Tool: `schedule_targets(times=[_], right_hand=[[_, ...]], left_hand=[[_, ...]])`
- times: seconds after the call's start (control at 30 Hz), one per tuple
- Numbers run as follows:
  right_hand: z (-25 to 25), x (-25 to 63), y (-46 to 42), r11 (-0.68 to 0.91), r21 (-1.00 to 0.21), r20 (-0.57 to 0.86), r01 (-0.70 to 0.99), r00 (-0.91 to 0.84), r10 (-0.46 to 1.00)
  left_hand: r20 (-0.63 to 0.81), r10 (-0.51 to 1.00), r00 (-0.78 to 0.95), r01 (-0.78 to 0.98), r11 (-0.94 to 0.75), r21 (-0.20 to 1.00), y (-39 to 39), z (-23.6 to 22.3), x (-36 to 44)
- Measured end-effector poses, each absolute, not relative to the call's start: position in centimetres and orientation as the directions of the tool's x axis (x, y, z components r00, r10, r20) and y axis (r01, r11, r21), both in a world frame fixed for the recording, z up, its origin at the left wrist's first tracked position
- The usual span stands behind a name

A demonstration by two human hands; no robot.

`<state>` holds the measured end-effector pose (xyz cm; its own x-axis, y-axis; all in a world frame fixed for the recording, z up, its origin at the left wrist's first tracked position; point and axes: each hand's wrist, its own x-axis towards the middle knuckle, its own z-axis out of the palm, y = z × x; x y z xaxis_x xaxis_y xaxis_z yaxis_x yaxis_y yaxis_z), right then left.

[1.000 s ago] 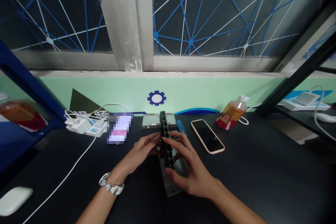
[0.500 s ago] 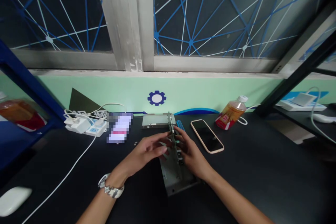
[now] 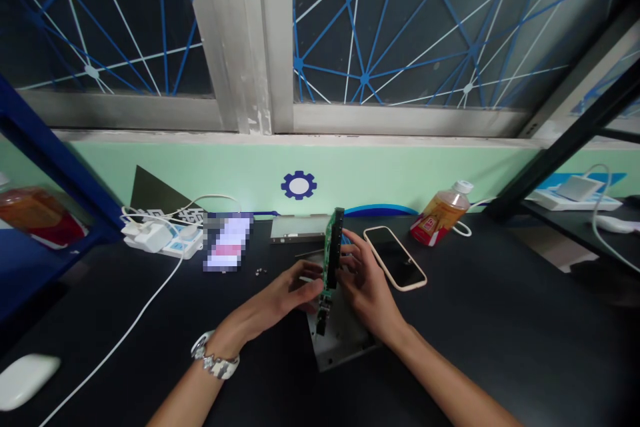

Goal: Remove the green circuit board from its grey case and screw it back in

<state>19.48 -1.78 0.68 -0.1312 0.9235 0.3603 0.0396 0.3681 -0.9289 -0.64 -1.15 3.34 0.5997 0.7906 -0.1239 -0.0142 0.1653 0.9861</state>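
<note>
"Holding which thing is the right hand [image 3: 367,280], please?"

"It holds the green circuit board [image 3: 328,255], on the side of the black strip [image 3: 337,247]; the fingers are bent close, so this grip is narrow."

"And the left hand [image 3: 295,290]?"

"It is on the other side, with half-curled fingers. The thumb seems to touch the board's edge, but I cannot tell if this hand truly grips."

"Where exactly is the board?"

"Between both hands, standing on its edge, above the grey metal plate [image 3: 345,348] on the black table [image 3: 475,353]. If they touch, I cannot tell."

"What lies around?"

"Several small metal pieces [image 3: 261,271] are near the left hand, and beside the right hand lies a phone [image 3: 397,259], with a bottle [image 3: 440,217] behind it"
</note>
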Motion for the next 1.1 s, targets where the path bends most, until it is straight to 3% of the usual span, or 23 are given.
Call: schedule_targets(times=[0.17,0.37,0.63,0.87,1.0,1.1], right_hand=[[1.1,19.7,-1.9,0.456,-0.878,0.442,0.149,-0.114,0.889],[2.4,20.4,-1.9,0.529,-0.778,0.523,0.339,-0.117,0.844],[3.5,20.7,-3.0,0.293,-0.955,0.271,0.035,-0.288,0.919],[3.2,19.6,-3.9,0.252,-0.965,0.261,-0.074,-0.361,0.895],[2.5,19.2,-3.9,0.231,-0.965,0.262,-0.127,-0.367,0.893],[2.1,19.0,-3.9,0.233,-0.969,0.247,-0.084,-0.389,0.887]], left_hand=[[-0.214,0.623,0.752,0.038,0.284,0.958,-1.7,3.0,-0.7],[-0.107,0.713,0.693,-0.008,0.156,0.988,-1.1,2.0,-0.6],[0.148,0.872,0.467,0.071,-0.204,0.976,0.2,1.2,-1.4],[0.357,0.867,0.347,0.308,-0.465,0.830,0.8,0.8,-1.5],[0.376,0.912,0.162,0.372,-0.409,0.833,1.5,0.0,-1.8],[0.243,0.967,0.074,0.327,-0.254,0.910,2.0,-0.4,-2.2]])
